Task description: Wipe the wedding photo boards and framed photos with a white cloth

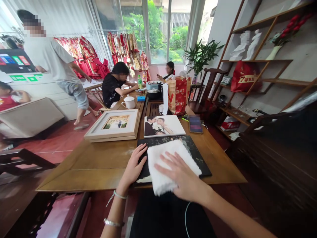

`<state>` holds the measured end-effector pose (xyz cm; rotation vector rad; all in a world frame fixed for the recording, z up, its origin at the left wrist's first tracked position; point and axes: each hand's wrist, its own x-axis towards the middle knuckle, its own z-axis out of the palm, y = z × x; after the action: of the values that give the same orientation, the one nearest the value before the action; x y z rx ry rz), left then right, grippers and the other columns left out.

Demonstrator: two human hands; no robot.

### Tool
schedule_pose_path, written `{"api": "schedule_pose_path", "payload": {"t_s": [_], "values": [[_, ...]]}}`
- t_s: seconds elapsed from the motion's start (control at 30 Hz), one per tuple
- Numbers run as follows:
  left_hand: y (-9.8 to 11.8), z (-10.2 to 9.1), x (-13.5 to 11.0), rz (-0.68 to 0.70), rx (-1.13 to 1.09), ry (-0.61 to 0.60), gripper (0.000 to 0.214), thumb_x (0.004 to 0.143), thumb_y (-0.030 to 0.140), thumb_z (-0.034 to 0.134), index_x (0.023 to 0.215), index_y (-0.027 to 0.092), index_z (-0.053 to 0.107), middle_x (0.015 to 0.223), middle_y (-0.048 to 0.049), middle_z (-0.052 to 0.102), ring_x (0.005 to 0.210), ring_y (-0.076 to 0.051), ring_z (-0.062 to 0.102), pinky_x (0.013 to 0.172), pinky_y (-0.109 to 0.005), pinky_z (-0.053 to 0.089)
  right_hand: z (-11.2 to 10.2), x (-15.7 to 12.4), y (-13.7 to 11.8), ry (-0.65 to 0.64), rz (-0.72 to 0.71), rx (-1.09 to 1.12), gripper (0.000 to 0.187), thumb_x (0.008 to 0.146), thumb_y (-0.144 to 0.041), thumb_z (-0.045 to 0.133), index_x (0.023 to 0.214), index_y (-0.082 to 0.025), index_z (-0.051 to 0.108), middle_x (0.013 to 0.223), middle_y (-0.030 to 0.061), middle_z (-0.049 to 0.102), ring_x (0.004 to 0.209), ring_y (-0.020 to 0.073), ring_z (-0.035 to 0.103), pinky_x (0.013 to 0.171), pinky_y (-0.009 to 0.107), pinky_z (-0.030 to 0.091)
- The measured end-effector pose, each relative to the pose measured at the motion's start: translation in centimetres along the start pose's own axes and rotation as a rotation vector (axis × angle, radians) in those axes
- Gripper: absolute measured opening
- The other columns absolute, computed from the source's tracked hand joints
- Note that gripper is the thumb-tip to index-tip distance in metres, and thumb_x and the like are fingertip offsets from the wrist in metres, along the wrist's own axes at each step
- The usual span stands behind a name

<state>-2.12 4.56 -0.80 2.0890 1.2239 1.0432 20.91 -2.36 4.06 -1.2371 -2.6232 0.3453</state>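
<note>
A folded white cloth [158,155] lies over a flat black panel [198,162] with pale flower marks, at the near edge of the wooden table. My right hand [175,170] rests flat on the cloth with its fingers spread, pressing it against the panel. The panel's left edge is under my left hand [135,162], whose fingers are stretched out and apart. Just beyond the panel is a frameless photo print [163,126] of a couple. To the left, a white-framed photo [116,124] lies on top of another frame.
Beyond the prints stand a white lidded mug [128,101], a red and brown paper bag [177,96] and a dark bowl [153,93]. Phones [195,124] lie at the table's right. One person [114,86] sits at the left side; another [59,62] walks past.
</note>
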Motion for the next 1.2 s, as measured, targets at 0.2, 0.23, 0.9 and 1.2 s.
{"api": "schedule_pose_path", "payload": {"t_s": [0.2, 0.23, 0.9, 1.2], "values": [[-0.1, 0.0, -0.1, 0.002, 0.005, 0.005, 0.038, 0.092, 0.029, 0.046, 0.129, 0.027, 0.053, 0.144, -0.0055, 0.045, 0.137, -0.022, 0.033, 0.115, -0.048, 0.023, -1.0, -4.5, 1.1, -0.01, 0.043, 0.051, 0.092, 0.057, -0.005, 0.048, 0.142, -0.037, 0.033, 0.153, -0.0035, 0.026, 0.141, 0.0221, 0.017, 0.115, 0.049, 0.011], [-0.1, 0.0, -0.1, 0.005, 0.005, 0.005, 0.038, 0.092, 0.029, 0.046, 0.129, 0.027, 0.053, 0.144, -0.0053, 0.045, 0.138, -0.022, 0.033, 0.115, -0.048, 0.022, -1.1, -4.7, 2.4, 0.013, 0.087, 0.03, 0.093, 0.056, -0.004, 0.046, 0.142, -0.036, 0.034, 0.152, -0.004, 0.027, 0.141, 0.0218, 0.018, 0.114, 0.049, 0.012], [-0.2, 0.0, 0.0, 0.003, 0.01, -0.003, 0.038, 0.092, 0.028, 0.045, 0.129, 0.025, 0.052, 0.144, -0.0063, 0.044, 0.138, -0.021, 0.032, 0.115, -0.048, 0.021, -0.5, -4.1, 0.2, -0.02, 0.032, 0.031, 0.092, 0.059, -0.005, 0.05, 0.144, -0.036, 0.03, 0.154, -0.0008, 0.024, 0.142, 0.0242, 0.013, 0.114, 0.053, 0.012], [-0.3, -0.1, -0.1, 0.013, -0.001, -0.003, 0.037, 0.092, 0.028, 0.045, 0.129, 0.025, 0.052, 0.144, -0.0063, 0.044, 0.138, -0.021, 0.031, 0.116, -0.047, 0.021, -2.4, 1.4, 12.6, 0.141, 0.231, -0.055, 0.073, 0.066, -0.006, 0.047, 0.137, -0.022, 0.046, 0.147, 0.0081, 0.039, 0.137, 0.0276, 0.028, 0.11, 0.05, 0.023]]}}
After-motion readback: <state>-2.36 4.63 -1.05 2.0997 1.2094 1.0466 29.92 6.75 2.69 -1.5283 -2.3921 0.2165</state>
